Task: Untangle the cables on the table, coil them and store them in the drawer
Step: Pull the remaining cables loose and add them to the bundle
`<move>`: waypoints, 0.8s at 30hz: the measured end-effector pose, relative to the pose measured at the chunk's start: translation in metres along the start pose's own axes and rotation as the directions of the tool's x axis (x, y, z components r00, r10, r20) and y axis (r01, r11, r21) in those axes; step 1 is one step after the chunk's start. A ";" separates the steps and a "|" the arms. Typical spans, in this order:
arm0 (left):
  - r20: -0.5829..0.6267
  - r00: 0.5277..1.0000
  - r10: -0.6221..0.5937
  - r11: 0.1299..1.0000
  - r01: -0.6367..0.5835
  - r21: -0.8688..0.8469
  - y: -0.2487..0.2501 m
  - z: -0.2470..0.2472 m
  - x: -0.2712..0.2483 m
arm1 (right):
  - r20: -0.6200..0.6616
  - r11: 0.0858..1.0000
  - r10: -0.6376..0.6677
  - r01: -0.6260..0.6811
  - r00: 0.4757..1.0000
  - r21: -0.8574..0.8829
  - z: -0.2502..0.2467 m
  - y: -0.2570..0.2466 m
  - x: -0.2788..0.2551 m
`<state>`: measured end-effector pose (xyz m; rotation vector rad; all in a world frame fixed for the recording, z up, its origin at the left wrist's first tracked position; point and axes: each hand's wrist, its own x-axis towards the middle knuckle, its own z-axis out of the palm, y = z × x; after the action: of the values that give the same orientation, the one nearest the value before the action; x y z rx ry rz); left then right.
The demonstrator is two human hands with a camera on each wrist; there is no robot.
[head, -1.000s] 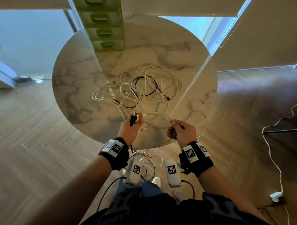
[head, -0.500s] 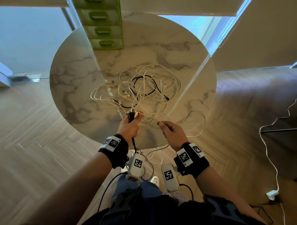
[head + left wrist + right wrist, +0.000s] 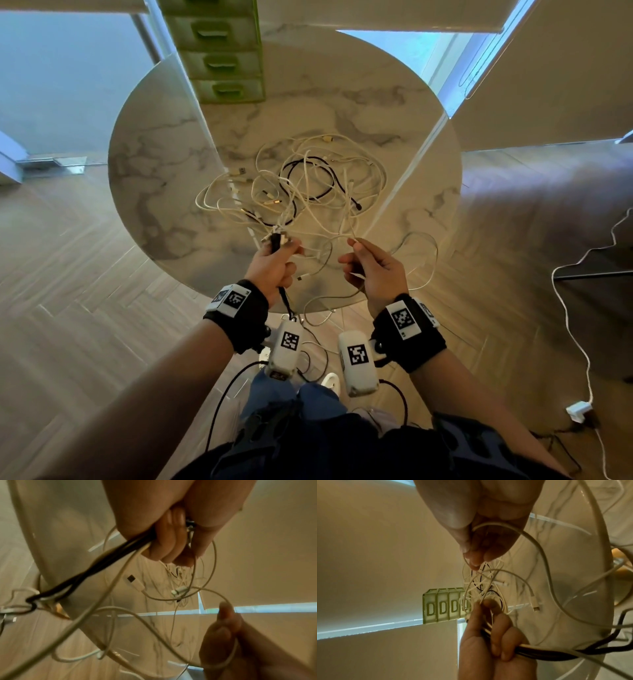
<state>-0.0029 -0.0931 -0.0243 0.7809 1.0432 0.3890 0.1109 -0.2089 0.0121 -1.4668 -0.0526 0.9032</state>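
Note:
A tangle of white and black cables (image 3: 308,185) lies in the middle of the round marble table (image 3: 164,178). My left hand (image 3: 277,260) grips a bundle of black and white cable ends (image 3: 102,562) above the table's near edge; their plugs stick out past my fingers (image 3: 489,635). My right hand (image 3: 370,270), to its right, pinches one white cable (image 3: 544,555) between thumb and fingers. That cable loops down over the table's edge (image 3: 428,260). A green drawer unit (image 3: 222,51) stands at the table's far side, its drawers closed.
Loose white plugs (image 3: 135,582) dangle under my left hand. Wooden floor surrounds the table. A white cord with an adapter (image 3: 579,409) lies on the floor at the right. Glass panels and pale blinds stand behind the table.
My right hand has moved from beside the table's edge forward and up, still pinching the white cable. My left hand has stayed put with its bundle. The view has drawn closer.

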 end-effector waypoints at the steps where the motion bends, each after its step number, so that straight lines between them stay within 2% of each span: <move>1: 0.030 1.000 0.006 0.995 -0.009 0.104 -0.001 0.002 -0.002 | -0.001 0.999 0.021 -0.021 1.000 0.025 0.002 0.000 0.000; 3: 0.052 0.998 0.033 0.968 -0.045 0.248 -0.004 0.004 -0.003 | 0.021 0.994 0.044 -0.046 0.999 0.096 0.006 -0.001 0.000; 7: 0.007 0.996 0.094 0.949 -0.092 0.300 -0.002 -0.002 0.000 | 0.113 0.962 0.089 -0.115 0.990 0.249 0.006 -0.008 0.000; 11: 0.154 0.987 0.048 0.898 -0.111 0.427 0.000 0.006 -0.008 | 0.130 0.970 0.133 -0.156 0.983 0.188 0.007 -0.006 0.003; 14: 0.160 0.987 0.026 0.833 -0.109 0.542 0.000 0.010 -0.010 | 0.163 0.964 0.134 -0.167 0.977 0.209 0.012 -0.009 0.008; 17: 0.217 0.976 0.018 0.821 -0.139 0.554 0.001 0.008 -0.010 | 0.185 0.971 0.143 -0.174 0.972 0.166 0.015 -0.013 0.013; 20: 0.307 0.952 0.009 0.859 -0.164 0.484 0.003 0.009 -0.015 | 0.180 0.975 0.200 -0.213 0.963 0.058 0.018 -0.011 0.018; 22: 0.292 0.956 0.023 0.867 -0.164 0.470 0.003 0.009 -0.015 | 0.190 0.974 0.218 -0.226 0.957 0.023 0.021 -0.010 0.022; 24: 0.204 0.978 0.036 0.885 -0.126 0.449 0.002 0.008 -0.012 | 0.230 0.974 0.218 -0.226 0.948 0.009 0.023 -0.013 0.023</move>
<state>-0.0016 -0.1019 -0.0136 1.2676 0.9318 0.1283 0.1208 -0.1756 0.0152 -1.3478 -0.0408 1.2491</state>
